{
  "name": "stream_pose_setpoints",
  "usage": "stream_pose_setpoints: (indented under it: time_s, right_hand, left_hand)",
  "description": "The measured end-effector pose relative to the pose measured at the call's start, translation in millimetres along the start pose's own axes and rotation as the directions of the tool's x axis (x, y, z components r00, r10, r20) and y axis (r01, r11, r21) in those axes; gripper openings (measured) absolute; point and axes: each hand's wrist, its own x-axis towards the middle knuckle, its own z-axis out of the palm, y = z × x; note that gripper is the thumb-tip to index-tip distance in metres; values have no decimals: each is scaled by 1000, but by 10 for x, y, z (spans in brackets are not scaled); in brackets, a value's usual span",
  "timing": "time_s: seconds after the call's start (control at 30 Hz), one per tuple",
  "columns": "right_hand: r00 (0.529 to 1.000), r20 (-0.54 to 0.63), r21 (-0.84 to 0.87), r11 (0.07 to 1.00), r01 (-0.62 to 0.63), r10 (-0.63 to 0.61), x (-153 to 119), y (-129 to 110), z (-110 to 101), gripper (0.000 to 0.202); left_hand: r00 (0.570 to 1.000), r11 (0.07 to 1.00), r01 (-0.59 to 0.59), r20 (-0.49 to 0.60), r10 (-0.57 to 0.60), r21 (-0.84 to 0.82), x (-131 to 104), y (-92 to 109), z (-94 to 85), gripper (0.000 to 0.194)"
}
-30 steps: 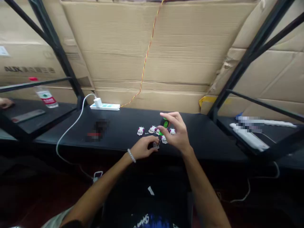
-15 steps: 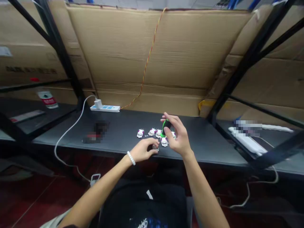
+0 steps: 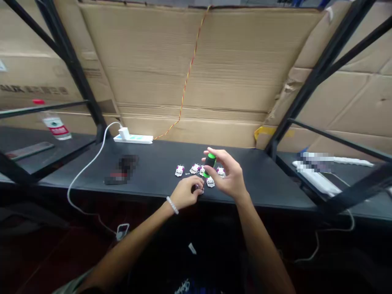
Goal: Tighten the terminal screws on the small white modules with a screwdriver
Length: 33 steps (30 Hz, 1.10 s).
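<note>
My right hand (image 3: 228, 173) is closed round the black and green handle of a screwdriver (image 3: 210, 161), held nearly upright with its tip pointing down toward my left hand. My left hand (image 3: 187, 190) pinches a small white and purple part (image 3: 200, 190) at the front of the table, mostly hidden by the fingers. Just beyond lie several like parts, among them one on the left (image 3: 179, 170), one in front (image 3: 210, 182) and one by my right fingers (image 3: 221, 172). A tiny screw-like piece (image 3: 187, 174) lies between them.
On the black table (image 3: 260, 183) a white power strip (image 3: 133, 139) with a plugged-in charger and cable stands at the back left. A blurred dark object (image 3: 122, 169) lies left. Cardboard (image 3: 226, 73) walls the back, and black metal frames (image 3: 294, 106) flank both sides.
The screwdriver has swung more upright and shifted slightly left, its green end cap now showing. My left hand stays pinched on the white and purple part. The whole view has shifted slightly.
</note>
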Motion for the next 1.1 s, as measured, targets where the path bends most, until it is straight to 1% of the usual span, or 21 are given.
stream_pose_setpoints:
  time_s: [0.1, 0.2, 0.33, 0.4, 0.47, 0.53, 0.6, 0.67, 0.77, 0.83, 1.0, 1.07, 1.1]
  right_hand:
    - [1000, -12, -11, 1000, -14, 13, -12, 8, -9, 50]
    - [998, -14, 21, 998, -60, 60, -36, 29, -11, 51]
    - [992, 63, 138, 983, -119, 111, -55, 32, -28, 52]
    - [990, 91, 159, 980, -122, 109, -43, 10, -37, 50]
    - [994, 68, 101, 991, -89, 82, -19, -18, -39, 46]
    - [999, 6, -12, 999, -50, 50, 4, -38, -34, 43]
    - [998, -46, -87, 995, -54, 50, 14, -37, -23, 42]
    - [995, -58, -64, 995, -80, 76, 7, -14, -11, 41]
    - [993, -10, 54, 992, -114, 115, -12, 25, -3, 46]
    - [994, 3, 77, 991, -109, 109, -10, 31, -3, 46]
    - [998, -68, -101, 995, -24, 17, 29, 17, -10, 40]
    - [996, -94, -138, 990, -12, -1, 26, 26, -6, 42]
    - [995, -103, -130, 991, -14, 1, 18, 32, -2, 40]
  left_hand:
    - [999, 997, -46, 23, 45, 69, -23, 7, 6, 16]
    - [996, 992, -82, 38, 79, 99, -40, 9, -2, 16]
    - [996, 994, -87, 40, 85, 62, -36, 23, -27, 14]
    - [995, 995, -89, 42, 87, 51, -28, 36, -40, 13]
    - [995, 995, -90, 41, 88, 51, -22, 43, -47, 14]
    - [996, 995, -87, 37, 85, 58, -22, 41, -44, 13]
    - [997, 996, -74, 31, 73, 58, -24, 27, -36, 13]
    - [997, 997, -67, 30, 66, 43, -28, 9, -29, 12]
    - [998, 998, -53, 23, 52, 26, -30, -5, -28, 10]
    - [999, 999, -45, 20, 44, 28, -27, 2, -32, 10]
    - [999, 998, -36, 23, 35, 45, -24, 38, -38, 10]
    - [999, 998, -39, 23, 38, 44, -28, 36, -30, 10]
    - [999, 998, -42, 22, 42, 44, -31, 30, -25, 10]
